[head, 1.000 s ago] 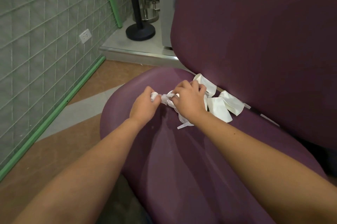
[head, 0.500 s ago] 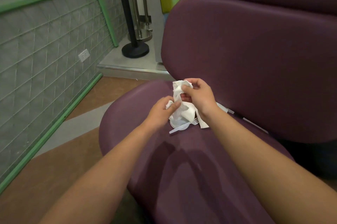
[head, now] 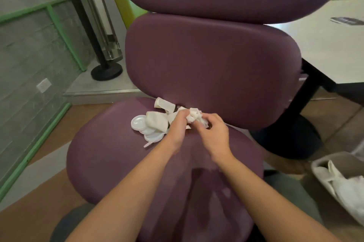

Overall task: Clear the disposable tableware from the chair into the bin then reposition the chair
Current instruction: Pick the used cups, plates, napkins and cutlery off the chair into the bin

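Both hands — left (head: 178, 123), right (head: 213, 133) — curl round a crumpled wad (head: 194, 116) at the seat's (head: 118, 163) far edge, bunching it for the bin (head: 323, 165), near right; lids (head: 138, 122) lie left.

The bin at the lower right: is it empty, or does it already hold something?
Not empty. The bin is lined, and white crumpled material already lies inside it.

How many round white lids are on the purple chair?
3 show: one lid leftmost on the seat, a second overlapping it, a third nearest. More may hide under the crumpled cups.
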Demonstrator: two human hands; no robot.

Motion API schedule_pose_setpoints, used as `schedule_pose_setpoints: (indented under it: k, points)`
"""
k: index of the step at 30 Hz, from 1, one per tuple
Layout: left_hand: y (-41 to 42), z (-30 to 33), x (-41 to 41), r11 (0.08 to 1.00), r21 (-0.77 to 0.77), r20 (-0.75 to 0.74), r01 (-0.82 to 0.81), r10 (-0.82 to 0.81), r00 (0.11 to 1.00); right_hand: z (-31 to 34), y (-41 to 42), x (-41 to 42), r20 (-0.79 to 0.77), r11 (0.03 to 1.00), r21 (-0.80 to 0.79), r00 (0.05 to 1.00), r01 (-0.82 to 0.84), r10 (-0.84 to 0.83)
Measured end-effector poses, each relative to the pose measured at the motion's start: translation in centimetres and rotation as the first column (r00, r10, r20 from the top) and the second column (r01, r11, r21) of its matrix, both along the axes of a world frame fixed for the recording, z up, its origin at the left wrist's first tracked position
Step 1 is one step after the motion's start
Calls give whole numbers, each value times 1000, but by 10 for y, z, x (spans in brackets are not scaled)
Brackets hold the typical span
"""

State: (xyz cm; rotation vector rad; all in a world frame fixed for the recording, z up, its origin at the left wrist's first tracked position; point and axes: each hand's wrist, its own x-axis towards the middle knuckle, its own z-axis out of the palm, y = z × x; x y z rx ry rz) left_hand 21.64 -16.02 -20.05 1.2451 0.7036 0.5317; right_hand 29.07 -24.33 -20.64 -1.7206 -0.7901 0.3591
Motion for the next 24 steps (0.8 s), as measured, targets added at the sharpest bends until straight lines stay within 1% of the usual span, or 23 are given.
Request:
schedule_pose_setpoints:
  k: [2, 3, 5, 7, 9, 10, 11, 13, 14, 17, 18, 21, 22, 24]
  points:
    - [-17, -7, 19, 999, 44, -12, 32, -31, 999, 4, -25, 18, -2, 993, 39, 994, 114, -114]
    - [-25, -8, 27, 998, 53, -20, 42, -41, 999, 6, -37, 26, -29, 989, 50, 990, 138, -136]
    - [-39, -12, 44, 992, 59, -40, 114, -111, 993, 7, -60, 42, -98, 980, 91, 981, 176, -167]
    - [-57, -14, 68, 960, 86, -73, 265, -259, 963, 5, -89, 64, -100, 967, 88, 968, 239, -230]
    - [-76, -17, 90, 901, 134, -117, 413, -400, 909, 0, -112, 84, -67, 957, 19, 955, 289, -287]
    - [-90, -19, 105, 874, 168, -127, 455, -439, 889, -4, -128, 97, -60, 949, -15, 947, 315, -316]
    - [-104, -19, 117, 866, 199, -129, 459, -441, 888, -7, -141, 108, -54, 942, -42, 941, 332, -334]
    - [-126, -20, 136, 886, 229, -135, 402, -381, 915, -12, -161, 124, -33, 929, -68, 930, 364, -367]
    - [-139, -22, 149, 897, 211, -144, 388, -364, 920, -14, -175, 133, -35, 922, -68, 923, 380, -383]
    - [-168, -30, 177, 915, 143, -201, 378, -348, 916, -16, -207, 144, -108, 925, -48, 918, 378, -381]
    - [-176, -33, 185, 915, 122, -217, 384, -353, 910, -17, -218, 148, -82, 924, -57, 921, 377, -381]
    - [-201, -41, 207, 890, 63, -254, 452, -424, 869, -28, -251, 163, 118, 886, -143, 897, 441, -427]
    - [-207, -42, 211, 881, 55, -284, 471, -438, 853, -30, -259, 168, 146, 868, -168, 882, 467, -447]
    - [-220, -45, 218, 859, 63, -327, 508, -463, 824, -36, -272, 176, 145, 846, -200, 869, 493, -472]
